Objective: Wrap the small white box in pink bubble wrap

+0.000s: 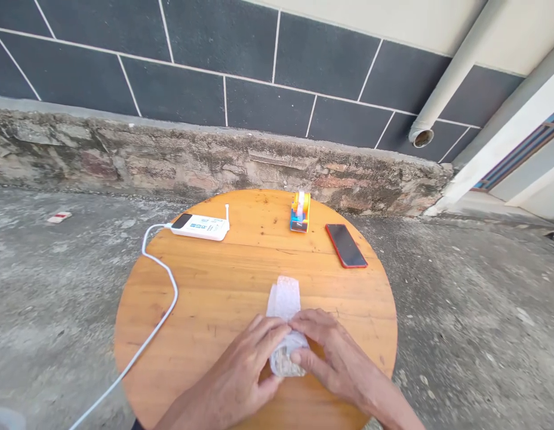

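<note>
A small bundle in bubble wrap lies near the front of the round wooden table. Something brownish shows through the clear film, too blurred to name. A whitish strip of the same wrap stretches away from it across the wood. My left hand closes on the bundle's left side, its fingertips on the top and its thumb low at the near end. From the right, my right hand grips it with bent fingers and thumb. The fingertips of both hands nearly meet over the wrap.
A tape dispenser stands at the table's far side. Right of it lies a red-edged phone. At the far left, a white power bank trails a white cable over the left edge. A stone-based wall rises behind.
</note>
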### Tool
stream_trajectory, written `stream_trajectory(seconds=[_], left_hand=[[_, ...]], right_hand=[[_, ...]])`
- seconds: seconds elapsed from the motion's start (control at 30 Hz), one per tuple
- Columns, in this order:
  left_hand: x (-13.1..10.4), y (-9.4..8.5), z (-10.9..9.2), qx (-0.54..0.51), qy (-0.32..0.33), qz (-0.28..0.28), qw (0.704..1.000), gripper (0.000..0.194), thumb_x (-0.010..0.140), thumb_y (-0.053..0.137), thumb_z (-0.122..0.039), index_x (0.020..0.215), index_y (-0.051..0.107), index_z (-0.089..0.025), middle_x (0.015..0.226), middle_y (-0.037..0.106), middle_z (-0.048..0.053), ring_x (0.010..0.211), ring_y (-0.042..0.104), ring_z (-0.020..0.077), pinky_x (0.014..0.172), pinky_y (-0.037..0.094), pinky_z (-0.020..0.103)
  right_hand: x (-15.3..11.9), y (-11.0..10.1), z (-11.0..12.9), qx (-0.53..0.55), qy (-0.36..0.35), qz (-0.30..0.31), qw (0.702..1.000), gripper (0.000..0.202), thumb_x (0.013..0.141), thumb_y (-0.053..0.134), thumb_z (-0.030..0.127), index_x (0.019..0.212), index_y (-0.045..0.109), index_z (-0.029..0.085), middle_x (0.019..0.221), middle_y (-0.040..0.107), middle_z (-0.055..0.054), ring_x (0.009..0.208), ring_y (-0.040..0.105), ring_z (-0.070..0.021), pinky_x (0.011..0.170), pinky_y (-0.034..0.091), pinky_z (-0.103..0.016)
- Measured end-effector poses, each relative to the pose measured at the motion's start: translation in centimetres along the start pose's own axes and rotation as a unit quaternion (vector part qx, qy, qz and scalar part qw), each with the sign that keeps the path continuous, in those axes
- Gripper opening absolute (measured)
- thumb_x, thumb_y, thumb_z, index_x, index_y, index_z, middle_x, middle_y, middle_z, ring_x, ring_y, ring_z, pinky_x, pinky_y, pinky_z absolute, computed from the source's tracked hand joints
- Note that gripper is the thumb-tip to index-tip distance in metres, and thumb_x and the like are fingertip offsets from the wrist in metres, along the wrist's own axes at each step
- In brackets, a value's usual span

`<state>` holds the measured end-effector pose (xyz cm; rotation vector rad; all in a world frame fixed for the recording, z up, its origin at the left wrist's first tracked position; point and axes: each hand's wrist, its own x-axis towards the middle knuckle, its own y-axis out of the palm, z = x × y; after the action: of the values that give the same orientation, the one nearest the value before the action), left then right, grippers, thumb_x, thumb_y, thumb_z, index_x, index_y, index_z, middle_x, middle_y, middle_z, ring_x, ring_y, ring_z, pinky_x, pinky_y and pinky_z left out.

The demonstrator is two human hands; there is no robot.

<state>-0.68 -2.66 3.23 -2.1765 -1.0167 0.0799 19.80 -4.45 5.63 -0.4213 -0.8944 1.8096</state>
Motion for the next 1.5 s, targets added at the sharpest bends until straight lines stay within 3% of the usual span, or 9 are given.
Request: stream_trajectory(seconds=[0.17, 0.27, 0.4, 0.6, 0.87, 1.03, 1.27, 1.37, 1.5], left_hand=[[-0.2, 0.1, 0.1, 0.008, -0.003, -0.005, 1.0, 0.052, 0.074, 0.05, 0.001, 0.12, 0.048, -0.025, 0.119, 0.054, 0.003, 0.111, 0.048, 0.0186, 0.098, 0.041, 0.032], [-0.1, 0.1, 0.1, 0.011, -0.002, -0.001, 1.0, 0.054, 0.073, 0.05, 0.002, 0.12, 0.047, -0.025, 0.119, 0.055, 0.002, 0.109, 0.049, 0.0177, 0.096, 0.042, 0.03], [-0.1, 0.0, 0.0, 0.01, -0.005, -0.003, 1.0, 0.053, 0.071, 0.05, 0.002, 0.117, 0.049, -0.024, 0.118, 0.055, 0.002, 0.107, 0.049, 0.0177, 0.095, 0.042, 0.029], [0.1, -0.2, 0.2, 0.007, -0.015, 0.017, 1.0, 0.055, 0.07, 0.05, 0.0, 0.119, 0.049, -0.024, 0.119, 0.055, 0.003, 0.106, 0.049, 0.0196, 0.095, 0.042, 0.031], [0.2, 0.4, 1.2, 0.004, 0.02, 0.008, 1.0, 0.062, 0.063, 0.05, 0.0, 0.121, 0.048, -0.021, 0.117, 0.056, 0.004, 0.103, 0.049, 0.0211, 0.092, 0.043, 0.033], [0.6, -0.3, 0.3, -0.002, -0.014, 0.004, 1.0, 0.05, 0.068, 0.054, -0.004, 0.113, 0.054, -0.025, 0.111, 0.06, 0.002, 0.102, 0.048, 0.0211, 0.091, 0.042, 0.033], [1.3, -1.2, 0.1, -0.031, -0.042, 0.013, 0.999, 0.047, 0.068, 0.058, -0.007, 0.11, 0.057, -0.028, 0.111, 0.061, -0.001, 0.105, 0.052, 0.0184, 0.096, 0.039, 0.029], [1.4, -1.2, 0.4, -0.033, -0.052, 0.02, 0.998, 0.05, 0.065, 0.057, -0.006, 0.11, 0.057, -0.028, 0.108, 0.062, -0.002, 0.101, 0.054, 0.0178, 0.091, 0.04, 0.027], [1.9, -1.4, 0.4, -0.05, -0.062, 0.032, 0.996, 0.052, 0.061, 0.056, -0.005, 0.108, 0.058, -0.029, 0.108, 0.063, -0.003, 0.1, 0.055, 0.0175, 0.089, 0.041, 0.026]], right_hand=[[2.1, -1.4, -1.1, 0.02, 0.015, 0.013, 1.0, 0.024, 0.096, 0.044, 0.027, 0.108, 0.064, 0.024, 0.1, 0.066, -0.003, 0.09, 0.061, -0.0156, 0.079, 0.046, -0.027], [4.1, -1.5, -0.9, -0.064, 0.0, 0.073, 0.995, 0.022, 0.094, 0.044, 0.019, 0.095, 0.066, 0.022, 0.084, 0.067, 0.001, 0.074, 0.06, -0.0123, 0.067, 0.042, -0.021], [6.5, -0.7, -0.2, -0.223, -0.031, 0.146, 0.963, 0.019, 0.086, 0.048, 0.012, 0.083, 0.064, 0.022, 0.067, 0.064, 0.002, 0.058, 0.054, -0.012, 0.051, 0.027, -0.022], [8.0, 0.4, -0.6, -0.331, -0.061, 0.174, 0.925, 0.009, 0.08, 0.056, 0.017, 0.077, 0.063, 0.021, 0.065, 0.064, -0.001, 0.057, 0.053, -0.0142, 0.049, 0.016, -0.026], [7.7, 0.0, -0.5, -0.246, -0.017, 0.185, 0.951, 0.019, 0.081, 0.049, 0.013, 0.074, 0.064, 0.021, 0.064, 0.065, 0.002, 0.057, 0.05, -0.0106, 0.051, 0.022, -0.022], [8.0, -0.1, -0.9, -0.185, -0.032, 0.178, 0.966, 0.02, 0.076, 0.049, 0.009, 0.073, 0.064, 0.022, 0.067, 0.063, 0.003, 0.061, 0.051, -0.0096, 0.052, 0.025, -0.02], [7.2, -1.2, -1.4, -0.048, -0.001, 0.188, 0.981, 0.044, 0.076, 0.045, 0.004, 0.112, 0.06, 0.025, 0.071, 0.065, 0.004, 0.063, 0.057, -0.0106, 0.058, 0.037, -0.019], [5.7, -1.5, -1.7, 0.015, 0.0, 0.147, 0.989, 0.041, 0.086, 0.04, 0.009, 0.121, 0.054, 0.025, 0.078, 0.066, 0.003, 0.068, 0.059, -0.0116, 0.066, 0.043, -0.022], [2.5, -2.0, -2.1, 0.056, 0.049, 0.059, 0.995, 0.03, 0.096, 0.039, 0.031, 0.121, 0.055, 0.027, 0.107, 0.065, -0.003, 0.097, 0.059, -0.0172, 0.086, 0.045, -0.029]])
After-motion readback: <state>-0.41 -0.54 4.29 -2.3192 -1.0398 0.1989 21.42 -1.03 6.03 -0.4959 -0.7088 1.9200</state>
